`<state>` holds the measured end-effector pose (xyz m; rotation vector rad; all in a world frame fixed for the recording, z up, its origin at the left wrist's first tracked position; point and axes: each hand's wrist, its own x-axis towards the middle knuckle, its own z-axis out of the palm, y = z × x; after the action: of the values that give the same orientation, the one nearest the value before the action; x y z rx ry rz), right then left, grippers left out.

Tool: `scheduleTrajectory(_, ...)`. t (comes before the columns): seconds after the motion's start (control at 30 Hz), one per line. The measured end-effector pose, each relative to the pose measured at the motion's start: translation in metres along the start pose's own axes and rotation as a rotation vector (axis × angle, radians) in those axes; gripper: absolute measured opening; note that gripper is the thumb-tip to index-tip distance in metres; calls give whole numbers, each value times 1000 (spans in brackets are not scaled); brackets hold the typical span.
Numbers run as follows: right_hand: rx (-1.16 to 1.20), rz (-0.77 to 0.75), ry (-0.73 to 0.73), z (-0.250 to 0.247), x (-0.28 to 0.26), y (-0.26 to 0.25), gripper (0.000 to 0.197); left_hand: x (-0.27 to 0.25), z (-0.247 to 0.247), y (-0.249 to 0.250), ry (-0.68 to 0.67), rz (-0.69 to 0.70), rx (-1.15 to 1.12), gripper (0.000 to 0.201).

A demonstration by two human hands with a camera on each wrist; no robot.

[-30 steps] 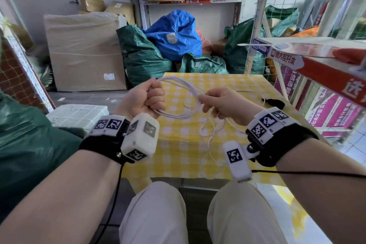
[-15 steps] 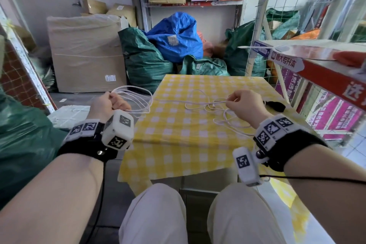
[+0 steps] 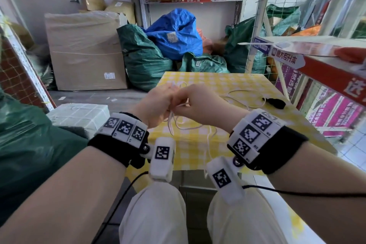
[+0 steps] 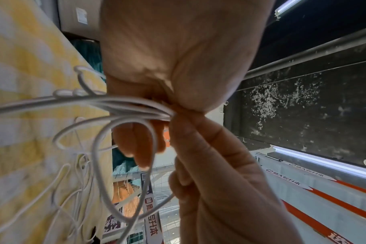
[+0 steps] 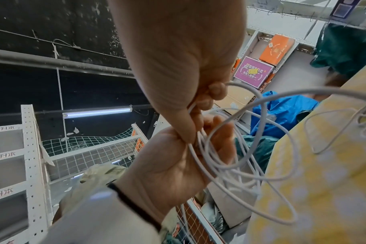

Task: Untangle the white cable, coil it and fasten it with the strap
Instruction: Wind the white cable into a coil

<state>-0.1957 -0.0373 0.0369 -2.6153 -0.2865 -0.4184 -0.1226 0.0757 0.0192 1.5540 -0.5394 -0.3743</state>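
Note:
My left hand [image 3: 156, 103] and right hand [image 3: 200, 103] meet above the near half of the yellow checked table [image 3: 227, 83]. The left hand [image 4: 167, 112] grips several loops of the thin white cable [image 4: 123, 105], which hang below it [image 3: 178, 127]. The right hand [image 5: 190, 132] pinches a strand of the cable [image 5: 219, 165] right against the left hand's grip. The rest of the cable trails loose across the cloth toward the right [image 3: 237, 97]. The black strap [image 3: 274, 103] lies on the table at the right edge, apart from both hands.
Green sacks [image 3: 144, 59] and a blue sack [image 3: 174, 31] are piled behind the table, with a wrapped carton [image 3: 85, 51] to the left. A wire shelf rack [image 3: 316, 55] stands close on the right. A white package [image 3: 79, 115] sits low on the left.
The hands were apart, the left one out beyond the table's left side with the loops. Now they have come together over the table and the right hand brings a strand to the left hand's bundle.

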Motion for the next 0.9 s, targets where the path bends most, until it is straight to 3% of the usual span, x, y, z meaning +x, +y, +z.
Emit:
scheduleTrajectory(0.17, 119, 21, 84, -9, 1, 10, 11, -4, 4, 2, -87, -90, 32, 31)
scheduleTrajectory(0.27, 156, 64, 138, -15, 0, 21, 22, -6, 0, 2, -194, -182, 130, 34)
scheduleTrajectory(0.5, 221, 337, 254, -20, -3, 55, 15, -9, -24, 4, -427, -293, 46, 38)
scheduleTrajectory(0.6, 315, 369, 200, -18, -5, 52, 5, -9, -29, 4, -503, -303, -123, 42)
scheduleTrajectory(0.73, 484, 328, -7, -12, -6, 41, 26, -2, -28, 2, -626, -296, -500, 34)
scheduleTrajectory(0.8, 702, 350, -45, -12, -6, 38, 45, 3, -30, -1, -726, -315, -678, 30)
scheduleTrajectory(0.87, 742, 389, -80, -14, -6, 39, 55, 6, -31, -2, -697, -334, -748, 31)
scheduleTrajectory(0.9, 660, 373, -92, -15, -7, 39, 47, 6, -30, -2, -644, -332, -730, 33)
